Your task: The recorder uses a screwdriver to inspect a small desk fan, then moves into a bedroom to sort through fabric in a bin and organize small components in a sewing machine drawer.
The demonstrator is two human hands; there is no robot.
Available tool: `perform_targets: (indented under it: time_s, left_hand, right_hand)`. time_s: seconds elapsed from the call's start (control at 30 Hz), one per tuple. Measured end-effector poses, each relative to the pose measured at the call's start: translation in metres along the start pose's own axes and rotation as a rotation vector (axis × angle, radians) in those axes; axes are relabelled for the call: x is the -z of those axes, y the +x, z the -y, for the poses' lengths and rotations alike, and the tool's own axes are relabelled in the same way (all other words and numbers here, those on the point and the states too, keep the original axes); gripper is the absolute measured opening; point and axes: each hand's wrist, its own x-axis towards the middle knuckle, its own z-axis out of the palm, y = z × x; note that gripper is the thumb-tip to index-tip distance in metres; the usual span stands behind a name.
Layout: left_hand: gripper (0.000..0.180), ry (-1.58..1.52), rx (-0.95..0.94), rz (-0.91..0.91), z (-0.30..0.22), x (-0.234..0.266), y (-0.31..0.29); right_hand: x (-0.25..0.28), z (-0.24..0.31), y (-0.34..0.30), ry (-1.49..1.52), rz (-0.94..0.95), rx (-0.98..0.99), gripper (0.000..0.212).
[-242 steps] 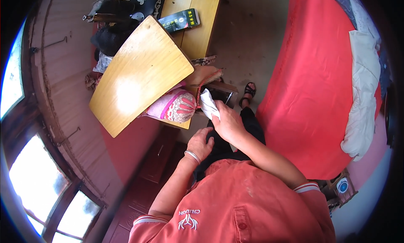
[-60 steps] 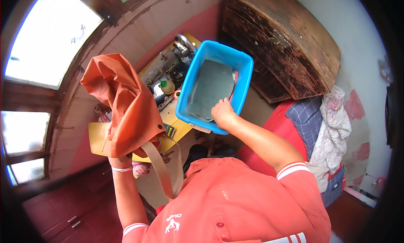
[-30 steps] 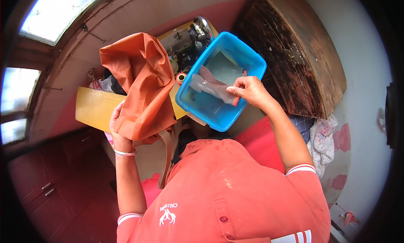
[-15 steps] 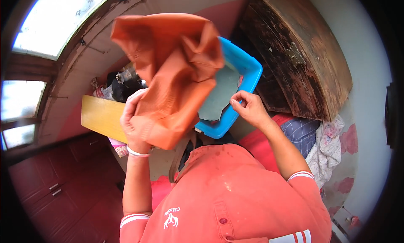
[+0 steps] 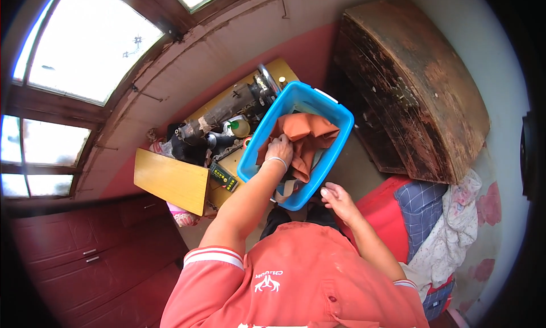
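A blue plastic bin (image 5: 247, 163) stands in front of me. Inside it lies a crumpled piece of orange leather-like material (image 5: 307, 129), its folds covering much of what is below. My left hand (image 5: 280, 152) reaches down into the bin with its fingers curled on this material; the fingertips are partly hidden. A strap-like beige strip (image 5: 287, 189) shows at the bin's near end. Just outside the bin's near right side, my right hand (image 5: 339, 202) holds nothing, its thumb and fingers apart.
Left of the bin, a yellow wooden table (image 5: 210, 107) carries a sewing machine (image 5: 244, 98), a bottle with a green top (image 5: 236, 126) and a yellow board (image 5: 170, 180). A worn wooden cabinet (image 5: 409, 83) stands at the right, near bedding (image 5: 421, 208). Dark red drawers (image 5: 85, 254) are at the left.
The orange material, held up in my left hand before, is now down inside the bin with that hand on it. My right hand has opened and moved lower, off the bin's edge.
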Motion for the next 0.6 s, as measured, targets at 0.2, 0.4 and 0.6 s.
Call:
perform_targets:
  time_s: [0.2,0.4,0.6]
  left_hand:
    - [0.07,-0.45,-0.042,0.059,0.002,0.075,-0.049]
    - [0.053,-0.752,0.047,-0.601,0.011,0.091,-0.163]
    - [0.036,-0.814,0.401,-0.674,0.006,0.04,-0.241]
  right_hand:
    - [-0.002,0.042,0.034,-0.028,0.067,-0.136,0.067]
    - [-0.006,0.042,0.055,0.037,0.133,-0.163,0.024]
    - [0.017,0.036,0.033,0.255,0.071,-0.089,0.007]
